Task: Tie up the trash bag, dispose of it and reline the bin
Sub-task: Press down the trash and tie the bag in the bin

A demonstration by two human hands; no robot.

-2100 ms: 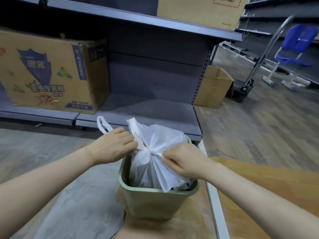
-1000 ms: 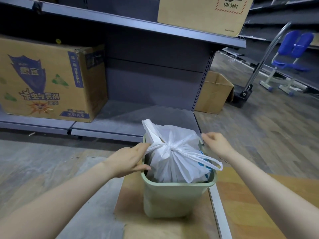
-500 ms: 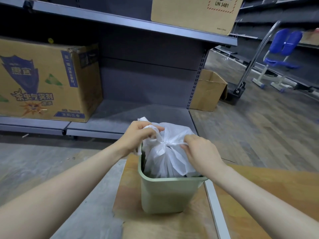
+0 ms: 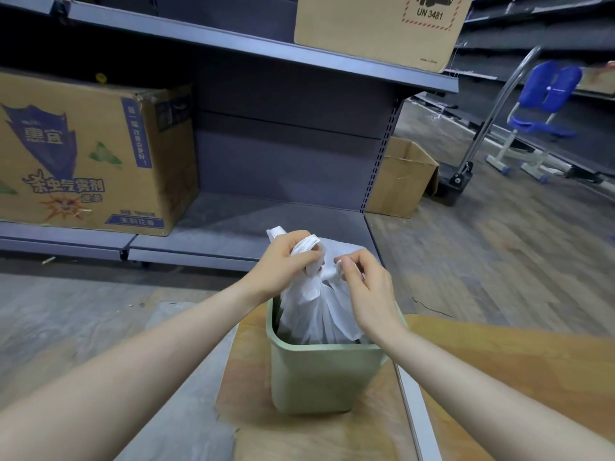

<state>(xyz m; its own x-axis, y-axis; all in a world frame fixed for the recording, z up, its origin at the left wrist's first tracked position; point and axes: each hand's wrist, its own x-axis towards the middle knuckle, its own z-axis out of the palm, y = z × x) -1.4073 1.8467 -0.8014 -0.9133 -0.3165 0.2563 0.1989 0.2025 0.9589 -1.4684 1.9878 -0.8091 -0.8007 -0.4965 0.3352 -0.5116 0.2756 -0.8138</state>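
A white plastic trash bag (image 4: 316, 314) sits inside a pale green bin (image 4: 319, 377) on the floor in front of me. Its top is gathered into a knot with two handle loops. My left hand (image 4: 283, 264) is closed around the left loop, which is bunched over my fingers above the bin's rim. My right hand (image 4: 362, 287) pinches the right loop between thumb and fingers, close beside the left hand. The bag's lower part is hidden by the bin wall.
A grey metal shelf unit (image 4: 266, 221) stands just behind the bin, with a large printed cardboard box (image 4: 90, 154) on its bottom shelf at left. A small open carton (image 4: 399, 181), a hand trolley (image 4: 462, 174) and a blue chair (image 4: 539, 121) stand at right.
Both hands have come together over the knot and risen slightly. The left hand has wrapped the left loop around its fingers; the right hand has shifted from the bag's side to the right loop.
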